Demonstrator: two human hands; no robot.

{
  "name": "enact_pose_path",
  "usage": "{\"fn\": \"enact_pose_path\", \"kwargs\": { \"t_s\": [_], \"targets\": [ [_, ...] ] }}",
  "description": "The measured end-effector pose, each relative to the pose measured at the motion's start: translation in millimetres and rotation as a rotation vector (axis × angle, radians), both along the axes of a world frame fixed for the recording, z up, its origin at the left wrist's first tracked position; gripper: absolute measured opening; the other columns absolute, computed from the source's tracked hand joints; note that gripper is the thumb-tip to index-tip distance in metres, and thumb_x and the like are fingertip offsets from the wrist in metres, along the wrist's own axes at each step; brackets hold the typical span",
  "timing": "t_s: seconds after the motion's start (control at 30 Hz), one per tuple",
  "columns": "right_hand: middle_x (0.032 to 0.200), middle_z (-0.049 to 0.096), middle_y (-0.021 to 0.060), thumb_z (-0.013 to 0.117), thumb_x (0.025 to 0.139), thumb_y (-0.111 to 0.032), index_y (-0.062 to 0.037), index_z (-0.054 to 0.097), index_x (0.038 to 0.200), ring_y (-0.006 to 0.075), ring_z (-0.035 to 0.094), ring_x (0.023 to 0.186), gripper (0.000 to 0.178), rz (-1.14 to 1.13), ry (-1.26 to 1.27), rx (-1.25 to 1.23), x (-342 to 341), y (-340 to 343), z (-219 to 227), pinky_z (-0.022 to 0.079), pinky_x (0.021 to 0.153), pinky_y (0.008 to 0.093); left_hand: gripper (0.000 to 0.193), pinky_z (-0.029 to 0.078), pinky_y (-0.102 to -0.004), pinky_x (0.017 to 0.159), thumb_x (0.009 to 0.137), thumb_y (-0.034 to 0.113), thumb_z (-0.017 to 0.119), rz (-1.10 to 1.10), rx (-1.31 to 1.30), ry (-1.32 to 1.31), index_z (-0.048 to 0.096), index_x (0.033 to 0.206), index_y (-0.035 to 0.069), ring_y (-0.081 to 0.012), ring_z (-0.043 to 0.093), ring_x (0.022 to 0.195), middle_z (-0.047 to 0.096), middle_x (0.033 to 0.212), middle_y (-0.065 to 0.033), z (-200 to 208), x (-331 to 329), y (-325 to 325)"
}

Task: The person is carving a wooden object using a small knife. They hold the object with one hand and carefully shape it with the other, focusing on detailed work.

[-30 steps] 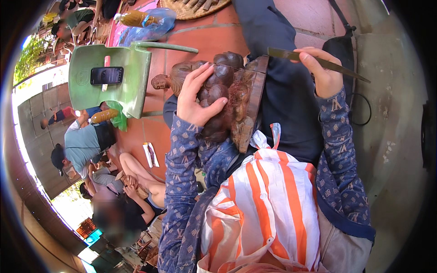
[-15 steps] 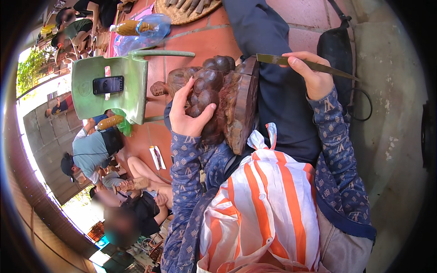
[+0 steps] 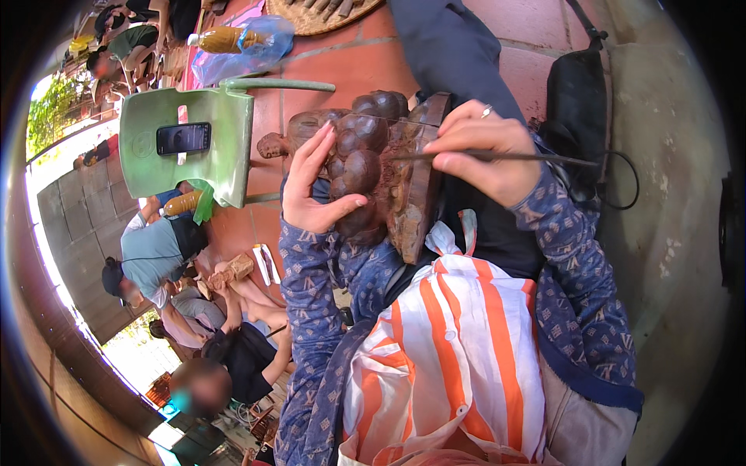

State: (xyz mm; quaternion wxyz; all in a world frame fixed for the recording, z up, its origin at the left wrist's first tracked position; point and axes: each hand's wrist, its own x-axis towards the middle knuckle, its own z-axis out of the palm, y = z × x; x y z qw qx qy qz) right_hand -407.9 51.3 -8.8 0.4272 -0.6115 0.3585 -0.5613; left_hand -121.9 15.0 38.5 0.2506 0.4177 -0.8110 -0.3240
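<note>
A dark brown wood carving (image 3: 359, 171) rests across my lap, with clustered round lobes, a small carved head at its left end and a rough block-like base on its right. My left hand (image 3: 315, 182) lies over the lobes with thumb and fingers spread, steadying the piece. In my right hand (image 3: 489, 151) is a long, thin, flat metal tool (image 3: 536, 158), gripped between thumb and fingers. Its left end meets the reddish, rough groove between the lobes and the base; the other end points right past my wrist.
Left of the carving stands a green plastic chair (image 3: 186, 147) bearing a phone (image 3: 184, 139). Beyond it lie a bottle in a blue plastic bag (image 3: 264, 39) and a woven tray (image 3: 322, 17) of tools. Other people sit at left. A black bag (image 3: 575, 93) lies at right.
My right hand has moved left and down, bringing the tool from above the base into the groove and turning it edge-on. My left hand has shifted slightly left on the lobes.
</note>
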Motion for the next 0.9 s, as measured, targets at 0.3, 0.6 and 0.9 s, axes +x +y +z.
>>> {"fn": "enact_pose_path", "kwargs": {
  "t_s": [0.3, 0.6, 0.9],
  "targets": [
    [0.077, 0.066, -0.0001, 0.075, 0.075, -0.013, -0.0108, 0.074, 0.087, 0.0150, 0.060, 0.089, 0.012, 0.022, 0.262, -0.097, 36, 5, 19, 0.030, 0.103, 0.0432, 0.088, 0.033, -0.0423, 0.109, 0.060, 0.028, 0.088, -0.057, 0.004, -0.035, 0.050, 0.134, -0.001, -0.0334, 0.041, 0.134, 0.047, 0.140, -0.0198, 0, -12, -3],
    [0.077, 0.070, 0.0096, 0.072, 0.076, -0.006, -0.0018, 0.073, 0.083, 0.0213, 0.062, 0.079, 0.009, -0.037, 0.084, 0.020, 33, -8, 17, 0.047, 0.074, 0.0314, 0.052, 0.048, -0.0363, 0.094, 0.063, 0.017, 0.087, 0.143, -0.123, -0.023, 0.068, 0.108, 0.000, -0.0287, 0.062, 0.109, 0.064, 0.112, -0.0157, 2, -40, -6],
    [0.082, 0.067, 0.0104, 0.068, 0.080, -0.005, 0.0004, 0.070, 0.088, 0.0199, 0.062, 0.082, 0.009, -0.068, -0.119, 0.314, 26, -12, 30, 0.048, 0.075, 0.0308, 0.058, 0.038, -0.0352, 0.107, 0.078, 0.008, 0.076, 0.118, 0.418, 0.459, 0.054, 0.130, -0.003, -0.0231, 0.048, 0.126, 0.055, 0.130, -0.0132, -4, -12, -10]
  ]
}}
